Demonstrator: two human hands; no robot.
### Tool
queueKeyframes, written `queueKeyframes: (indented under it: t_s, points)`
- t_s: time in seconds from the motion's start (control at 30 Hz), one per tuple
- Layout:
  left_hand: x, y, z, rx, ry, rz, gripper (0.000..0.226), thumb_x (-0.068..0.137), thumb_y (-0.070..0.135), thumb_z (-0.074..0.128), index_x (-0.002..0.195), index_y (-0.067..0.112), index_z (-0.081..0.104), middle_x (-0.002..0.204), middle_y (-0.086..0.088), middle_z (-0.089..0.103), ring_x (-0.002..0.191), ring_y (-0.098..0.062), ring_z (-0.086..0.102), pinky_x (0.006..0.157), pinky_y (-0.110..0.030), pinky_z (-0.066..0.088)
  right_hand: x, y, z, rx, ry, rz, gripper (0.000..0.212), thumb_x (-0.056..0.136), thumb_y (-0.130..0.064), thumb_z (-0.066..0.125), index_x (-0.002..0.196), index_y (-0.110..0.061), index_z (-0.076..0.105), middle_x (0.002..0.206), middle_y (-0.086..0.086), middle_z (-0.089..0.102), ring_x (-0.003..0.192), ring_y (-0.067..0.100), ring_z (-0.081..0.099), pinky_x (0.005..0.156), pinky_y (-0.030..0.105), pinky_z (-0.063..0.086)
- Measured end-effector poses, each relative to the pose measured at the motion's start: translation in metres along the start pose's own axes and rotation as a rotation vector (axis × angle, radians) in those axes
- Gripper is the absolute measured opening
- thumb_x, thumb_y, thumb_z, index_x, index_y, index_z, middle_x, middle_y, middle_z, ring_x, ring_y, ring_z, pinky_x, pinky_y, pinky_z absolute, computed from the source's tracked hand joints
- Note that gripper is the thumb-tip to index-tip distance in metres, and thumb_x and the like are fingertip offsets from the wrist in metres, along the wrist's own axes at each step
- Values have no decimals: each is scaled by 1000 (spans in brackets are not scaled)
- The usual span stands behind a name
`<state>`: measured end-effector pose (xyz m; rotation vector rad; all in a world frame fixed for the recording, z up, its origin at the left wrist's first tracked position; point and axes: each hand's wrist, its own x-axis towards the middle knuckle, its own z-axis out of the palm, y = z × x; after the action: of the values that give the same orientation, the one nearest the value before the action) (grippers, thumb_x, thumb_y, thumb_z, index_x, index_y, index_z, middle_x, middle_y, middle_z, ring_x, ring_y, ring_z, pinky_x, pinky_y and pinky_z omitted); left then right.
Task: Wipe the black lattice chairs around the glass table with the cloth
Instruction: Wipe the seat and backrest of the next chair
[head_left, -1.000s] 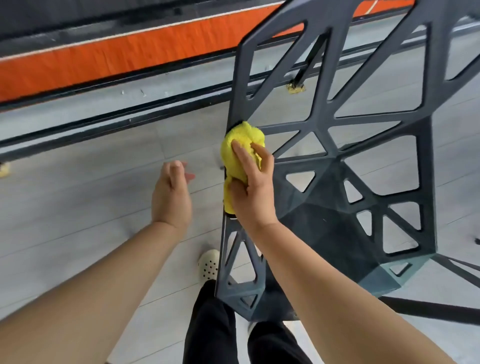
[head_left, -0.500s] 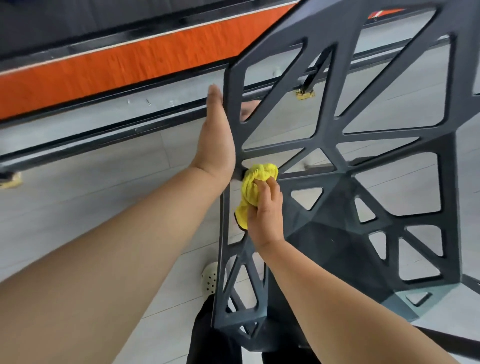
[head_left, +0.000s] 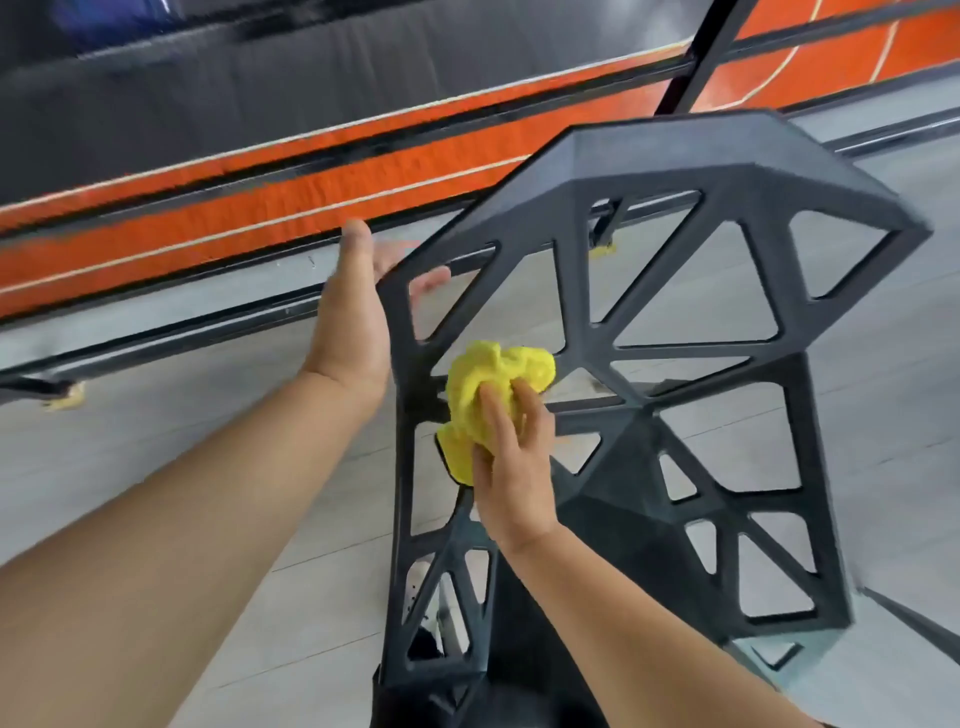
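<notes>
Here, black lattice chair (head_left: 623, 478), right hand (head_left: 514, 478) gripping crumpled yellow cloth (head_left: 488, 379), left hand (head_left: 353, 322) flat on edge

A: Entry one, black lattice chair (head_left: 675, 156): any markings?
B: None legible: no brand, no number.
A: Entry two, yellow cloth (head_left: 493, 379): any tag or print?
B: None that can be read.
A: Entry three, orange panel (head_left: 311, 208) behind?
B: Pale lines only, and blurred; no lettering can be read.
</notes>
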<state>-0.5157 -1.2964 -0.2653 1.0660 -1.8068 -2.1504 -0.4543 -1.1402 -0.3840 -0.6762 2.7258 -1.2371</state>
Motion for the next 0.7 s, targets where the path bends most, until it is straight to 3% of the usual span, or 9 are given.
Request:
queueKeyframes:
  t_s: [0.07, 0.17, 0.23, 0.3, 0.47, 0.57, 0.67, 0.7]
  points:
    - [7, 21, 11, 95, 21, 113, 59, 96, 53, 20, 90, 20, 69, 100, -1, 70, 99, -15, 64, 91, -32, 45, 18, -9, 9, -65, -2, -126, 68, 77, 1, 67, 131, -25, 37, 137, 8, 25, 113, 36, 35, 91, 45, 44]
    - [11, 31, 21, 399, 57, 165, 48, 97, 44, 29, 85, 24, 70, 92, 6, 72, 85, -7, 66, 85, -31, 49, 29, 5, 10, -147, -28, -200, 59, 74, -1, 70, 125, -22, 50, 131, 9, 32, 98, 35, 40, 77, 47, 50]
    - [9, 31, 24, 421, 73, 164, 44, 98, 34, 30, 85, 18, 69, 83, 2, 73, 72, -4, 68, 79, -29, 55, 32, 28, -2, -211, -9, -216, 63, 71, 4, 72, 128, -20, 56, 132, 9, 35, 97, 36, 42, 77, 46, 50]
    - [6, 29, 24, 464, 88, 183, 43, 98, 28, 28, 89, 14, 68, 83, 0, 72, 67, 1, 66, 66, -14, 52, 38, 49, -21, -264, 8, -169, 74, 65, 9, 75, 131, -20, 56, 134, 9, 36, 102, 33, 38, 83, 42, 47]
    - [7, 24, 19, 534, 87, 248, 34, 99, 22, 30, 87, 16, 62, 80, 4, 68, 68, 11, 61, 57, -6, 45, 45, 75, -62, -386, -130, -208, 60, 80, 0, 48, 134, -25, 53, 125, 16, 53, 90, 34, 45, 73, 44, 51]
    - [9, 26, 20, 513, 72, 219, 20, 100, 13, 37, 87, 18, 51, 76, 10, 57, 72, 20, 56, 56, 1, 39, 45, 61, -89, -355, 87, -296, 69, 67, 12, 63, 127, -21, 53, 127, 12, 44, 87, 32, 43, 70, 39, 50]
    - [6, 30, 19, 440, 79, 210, 31, 100, 24, 33, 84, 12, 56, 80, -3, 63, 81, -12, 67, 57, -8, 46, 70, 26, -121, -271, 335, -386, 53, 81, 6, 54, 126, -19, 46, 129, 14, 34, 97, 31, 39, 85, 35, 40]
    - [5, 32, 20, 435, 74, 195, 35, 99, 27, 30, 83, 14, 58, 84, -4, 67, 78, -11, 68, 59, -7, 47, 86, 13, -131, -248, 395, -406, 47, 86, 2, 49, 128, -18, 43, 130, 15, 32, 102, 31, 39, 90, 34, 36]
